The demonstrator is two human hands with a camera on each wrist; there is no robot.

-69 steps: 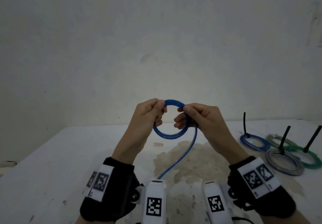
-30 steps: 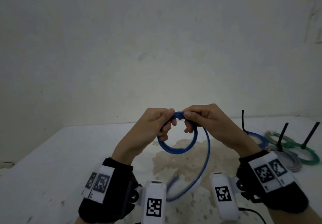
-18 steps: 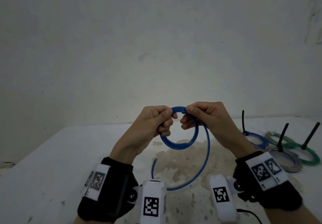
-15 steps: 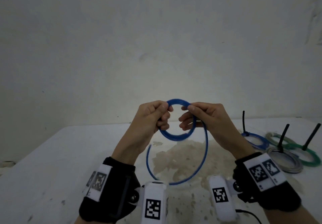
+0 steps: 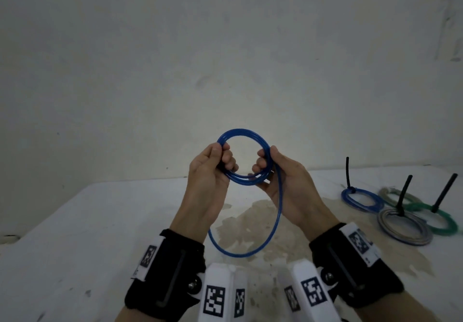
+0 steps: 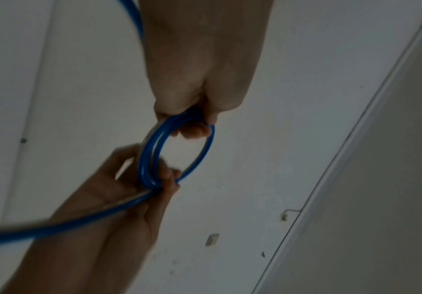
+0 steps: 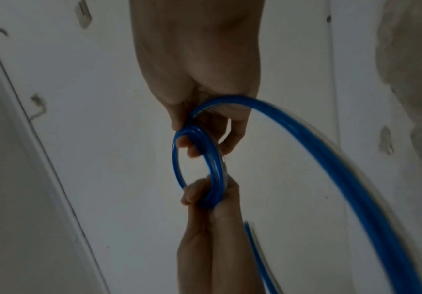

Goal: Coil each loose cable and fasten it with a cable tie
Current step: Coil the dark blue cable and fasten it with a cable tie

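Head view: the white table (image 5: 105,224) fills the lower half, its brown stain (image 5: 253,224) taken here as the landmark. Above the stain, held in the air, is the blue cable (image 5: 240,131), wound into a small coil of several turns. Half a second ago the two hands pinched the coil's top close together; now they sit at opposite sides and the ring faces the camera more openly. The left hand (image 5: 209,171) grips the coil's left side with fingers curled through it. The right hand (image 5: 283,184) has its fingers hooked through the right side, thumb on the outside, palm turned up. The free tail of the cable drops from the right hand, loops low over the stain and rises behind the left wrist; that loop hangs narrower than before.

Well right of the stain lie four finished coils: grey (image 5: 404,226), green (image 5: 444,221), blue (image 5: 360,197) and a pale one (image 5: 390,194) behind. A black tie (image 5: 347,171) stands up from the blue one, and two more black ties rise among the other three. They have not moved.
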